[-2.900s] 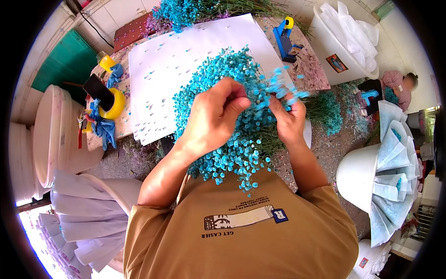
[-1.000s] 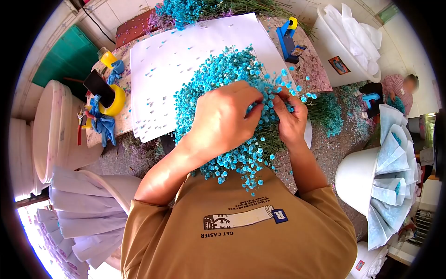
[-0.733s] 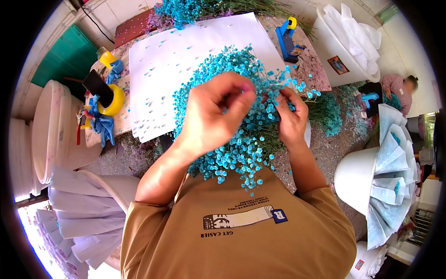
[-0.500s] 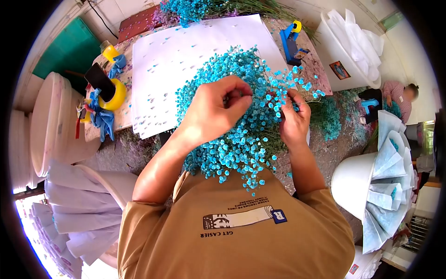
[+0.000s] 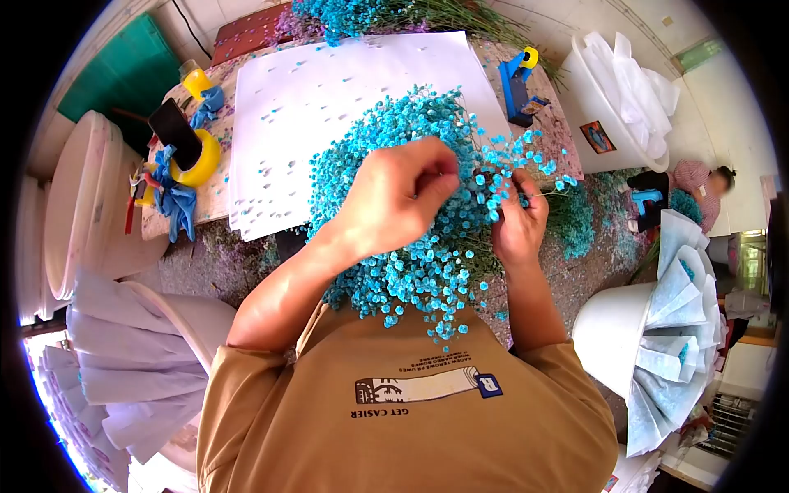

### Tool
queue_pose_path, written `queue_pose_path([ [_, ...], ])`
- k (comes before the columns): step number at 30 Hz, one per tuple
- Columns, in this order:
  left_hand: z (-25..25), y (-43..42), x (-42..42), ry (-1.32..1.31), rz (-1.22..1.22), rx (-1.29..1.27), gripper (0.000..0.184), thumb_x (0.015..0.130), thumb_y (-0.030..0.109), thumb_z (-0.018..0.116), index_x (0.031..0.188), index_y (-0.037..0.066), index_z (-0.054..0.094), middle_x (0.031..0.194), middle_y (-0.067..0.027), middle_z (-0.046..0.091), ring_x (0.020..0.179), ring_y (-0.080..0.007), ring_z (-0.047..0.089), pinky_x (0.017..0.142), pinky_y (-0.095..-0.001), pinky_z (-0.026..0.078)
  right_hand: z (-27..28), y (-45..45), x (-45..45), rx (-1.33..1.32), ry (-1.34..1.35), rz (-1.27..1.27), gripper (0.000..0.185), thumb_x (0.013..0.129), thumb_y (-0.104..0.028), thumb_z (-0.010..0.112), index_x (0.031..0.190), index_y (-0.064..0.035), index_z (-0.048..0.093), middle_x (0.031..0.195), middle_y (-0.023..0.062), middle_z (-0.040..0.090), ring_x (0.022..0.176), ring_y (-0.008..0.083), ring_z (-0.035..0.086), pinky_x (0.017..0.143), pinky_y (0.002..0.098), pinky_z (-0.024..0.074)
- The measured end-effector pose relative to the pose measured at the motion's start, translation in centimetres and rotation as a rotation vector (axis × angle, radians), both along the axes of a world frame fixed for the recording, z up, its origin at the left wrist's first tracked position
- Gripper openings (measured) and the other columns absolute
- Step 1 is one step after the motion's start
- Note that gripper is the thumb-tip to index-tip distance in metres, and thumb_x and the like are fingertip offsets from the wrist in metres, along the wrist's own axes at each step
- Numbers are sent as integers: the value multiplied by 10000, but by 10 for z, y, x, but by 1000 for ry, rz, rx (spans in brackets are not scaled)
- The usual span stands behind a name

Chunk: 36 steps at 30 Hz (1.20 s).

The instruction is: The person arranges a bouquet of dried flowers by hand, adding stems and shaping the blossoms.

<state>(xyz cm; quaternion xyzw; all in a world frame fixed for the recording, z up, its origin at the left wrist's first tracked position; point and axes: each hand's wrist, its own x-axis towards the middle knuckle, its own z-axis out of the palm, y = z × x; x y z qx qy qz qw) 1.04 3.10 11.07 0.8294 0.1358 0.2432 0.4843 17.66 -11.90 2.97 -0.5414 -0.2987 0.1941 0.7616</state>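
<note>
A large bunch of small blue flowers [image 5: 394, 123] lies in front of my body, over the near edge of the white paper [image 5: 288, 107]. My left hand [image 5: 403, 193] is above the bunch, its thumb and forefinger pinched together; anything between the fingertips is too small to tell. On the bunch's right side, my right hand [image 5: 520, 218] has its fingers closed on a blue flower sprig [image 5: 501, 160], whose blossoms spread above and beside the fingertips. Loose blue petals dot the paper.
Blue flowers [image 5: 345, 16] lie at the table's back. A blue tape dispenser [image 5: 516, 90] stands right, a phone [image 5: 175, 131] on yellow tape left. White tubs [image 5: 608, 329] holding wrapped bunches flank my body. A co-worker [image 5: 699, 185] sits at the far right.
My left hand has moved off the sprig, back to the left, since one second ago. My right hand keeps hold of the sprig. The whole view has shifted slightly.
</note>
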Motion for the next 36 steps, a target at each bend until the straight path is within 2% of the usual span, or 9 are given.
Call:
queue_pose_path([
  [2,0,7,-5,-65,-15,-458,105,951,103,631,989,12,665,858,-37,653,804,-120,594,725,-264,481,1,0,-1,6,-64,-38,286,921,-155,762,1118,35,681,1010,17,659,928,95,551,850,253,442],
  [3,1,9,-6,-61,-17,-457,105,951,103,631,989,12,665,858,-37,653,804,-120,594,725,-264,481,2,0,-1,7,-61,-41,286,921,-155,762,1118,35,681,1010,17,659,928,95,551,850,253,442],
  [5,4,14,-5,-42,-68,-399,142,991,132,587,1003,9,655,873,4,622,847,-90,553,754,-231,447,3,0,0,-23,-71,-20,286,919,-153,761,1121,32,679,1013,15,655,917,91,545,842,256,442],
  [9,5,5,5,24,90,-30,177,903,148,693,1028,22,680,773,-58,659,689,-107,580,643,-282,485,4,-1,-3,8,-15,-3,283,920,-147,757,1120,35,675,1020,14,651,912,90,541,828,257,438],
  [13,-11,4,18,-78,280,321,231,849,169,740,1039,44,700,818,-130,713,640,-237,677,604,-359,542,6,-1,-4,10,-95,24,270,918,-138,756,1111,32,676,1017,10,648,899,88,537,806,251,432],
  [28,-11,9,27,-8,319,459,133,838,143,719,943,66,693,813,-158,701,711,-352,695,627,-420,550,12,-2,-9,-40,-56,79,197,898,-118,769,1036,-3,689,952,-4,645,815,84,525,765,263,452],
  [32,-10,9,26,14,321,503,107,831,127,713,915,72,680,797,-163,687,686,-372,666,621,-429,538,17,-7,-4,-59,-193,148,298,864,-80,774,1117,-16,631,1030,41,652,912,117,588,818,266,479],
  [35,-11,11,19,-103,255,423,111,844,106,715,940,56,688,746,-111,687,598,-262,646,574,-361,508,23,-9,1,-9,-204,399,657,777,-67,748,1361,-13,452,1260,127,579,1136,207,590,994,352,457],
  [36,-8,11,13,-88,217,218,112,844,105,698,940,51,678,693,-85,631,569,-214,601,546,-351,481,30,-8,-2,14,-177,429,691,774,-106,745,1384,-3,439,1294,138,566,1153,229,586,1019,374,444],
])
